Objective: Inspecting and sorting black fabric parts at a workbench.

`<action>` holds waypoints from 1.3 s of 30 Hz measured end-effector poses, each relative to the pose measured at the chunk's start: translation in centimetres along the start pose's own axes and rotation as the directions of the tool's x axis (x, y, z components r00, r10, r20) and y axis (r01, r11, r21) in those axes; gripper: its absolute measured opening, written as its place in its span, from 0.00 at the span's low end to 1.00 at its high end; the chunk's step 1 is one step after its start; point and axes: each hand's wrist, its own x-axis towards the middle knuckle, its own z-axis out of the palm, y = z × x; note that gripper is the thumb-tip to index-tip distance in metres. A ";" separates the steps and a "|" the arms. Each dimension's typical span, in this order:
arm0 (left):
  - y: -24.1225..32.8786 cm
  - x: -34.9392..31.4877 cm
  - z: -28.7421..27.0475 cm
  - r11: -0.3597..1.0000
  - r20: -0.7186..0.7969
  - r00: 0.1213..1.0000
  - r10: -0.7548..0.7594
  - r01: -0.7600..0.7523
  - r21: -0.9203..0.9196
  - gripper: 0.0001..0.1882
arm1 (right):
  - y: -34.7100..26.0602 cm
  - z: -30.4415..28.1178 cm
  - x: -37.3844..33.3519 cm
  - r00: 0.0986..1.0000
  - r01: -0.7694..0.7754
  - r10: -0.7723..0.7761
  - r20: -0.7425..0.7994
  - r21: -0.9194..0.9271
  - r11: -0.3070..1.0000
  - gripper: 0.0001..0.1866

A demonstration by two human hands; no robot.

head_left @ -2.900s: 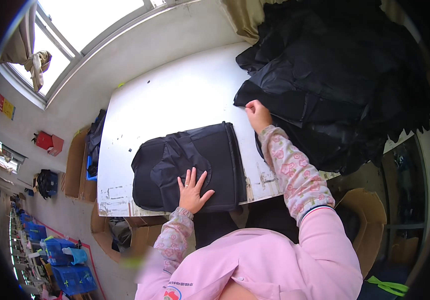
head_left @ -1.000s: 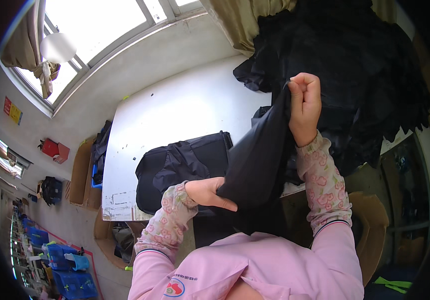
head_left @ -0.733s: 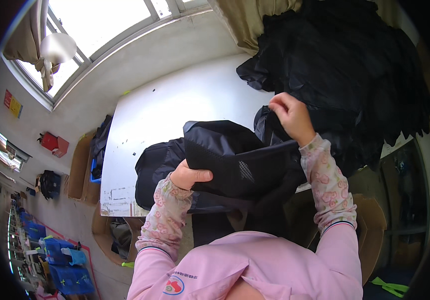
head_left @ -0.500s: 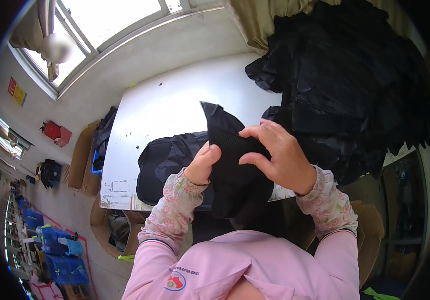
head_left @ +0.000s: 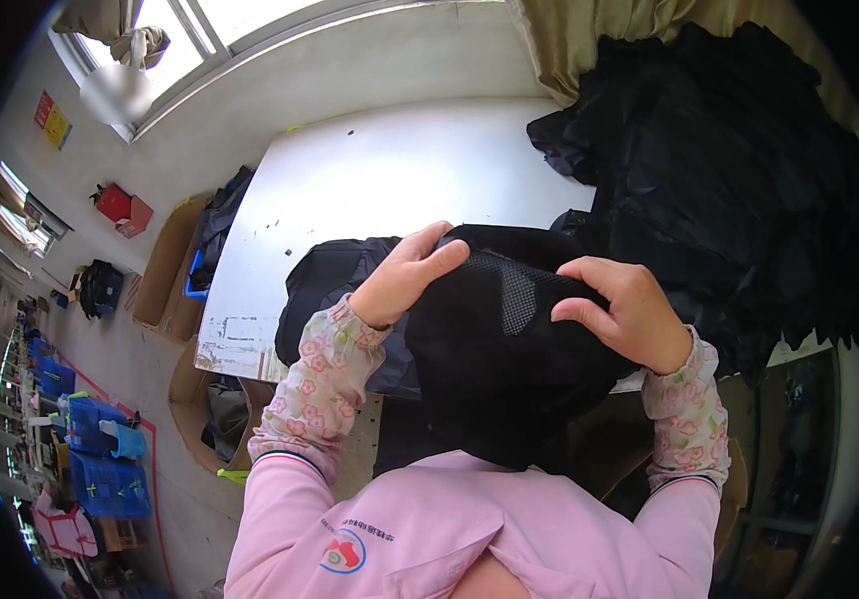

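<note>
Both hands, left hand (head_left: pixel 405 280) and right hand (head_left: pixel 627 311), grip a black mesh-panelled fabric piece (head_left: pixel 504 344) raised over the tabletop (head_left: pixel 380 180)'s near edge, seemingly spreading it flat.

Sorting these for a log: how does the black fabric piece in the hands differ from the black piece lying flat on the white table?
The held black mesh-panelled fabric piece is raised off the table, gripped by the left hand and right hand; the flat black fabric piece lies untouched on the white table. The held piece shows a mesh patch; the flat one looks smooth. The held piece partly hides the flat one. Both are black fabric.
</note>
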 end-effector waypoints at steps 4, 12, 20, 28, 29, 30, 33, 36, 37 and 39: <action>-0.8 1.2 0.0 0.974 -0.038 0.990 -0.138 0.143 0.174 0.16 | -1.9 0.2 0.4 0.973 0.156 -0.153 0.174 -0.006 0.988 0.15; -3.4 2.0 -3.2 0.919 -0.194 0.962 -0.193 0.108 -0.380 0.13 | -1.2 -1.1 0.4 0.999 -0.020 0.026 0.039 -0.133 0.991 0.08; -12.7 -6.8 -5.0 0.914 0.417 0.813 -0.406 0.361 0.186 0.40 | 1.3 -6.0 2.7 0.844 -0.191 0.457 -0.280 0.639 0.745 0.09; -17.0 -4.2 4.7 0.654 0.199 0.959 -0.204 0.284 -0.701 0.41 | -1.9 -4.0 3.7 0.868 -0.032 0.465 -0.175 0.914 0.405 0.11; -17.2 -3.3 5.3 0.617 0.201 0.956 -0.215 0.293 -0.730 0.37 | -2.6 -3.9 3.8 0.870 -0.033 0.462 -0.174 0.913 0.407 0.11; -17.2 -2.6 5.9 0.617 0.199 0.957 -0.212 0.289 -0.732 0.37 | -3.2 -3.8 3.8 0.878 -0.025 0.459 -0.134 0.946 0.323 0.11; -17.2 -0.9 7.2 0.459 0.236 0.953 -0.188 0.297 -0.837 0.36 | -3.7 -3.6 3.2 0.886 -0.015 0.454 -0.093 0.973 0.229 0.11; -16.9 -0.9 7.6 0.468 0.172 0.961 -0.216 0.257 -0.846 0.31 | -2.1 -2.3 2.8 0.858 -0.031 0.487 -0.163 0.931 0.365 0.10; -16.1 -1.0 7.7 0.494 0.138 0.966 -0.217 0.231 -0.838 0.30 | -1.1 -1.4 2.7 0.831 -0.059 0.504 -0.234 0.865 0.498 0.10; -13.9 -0.7 7.6 0.474 0.145 0.978 -0.151 0.200 -0.857 0.30 | 2.0 1.6 2.0 0.865 -0.161 0.468 -0.180 0.784 0.599 0.10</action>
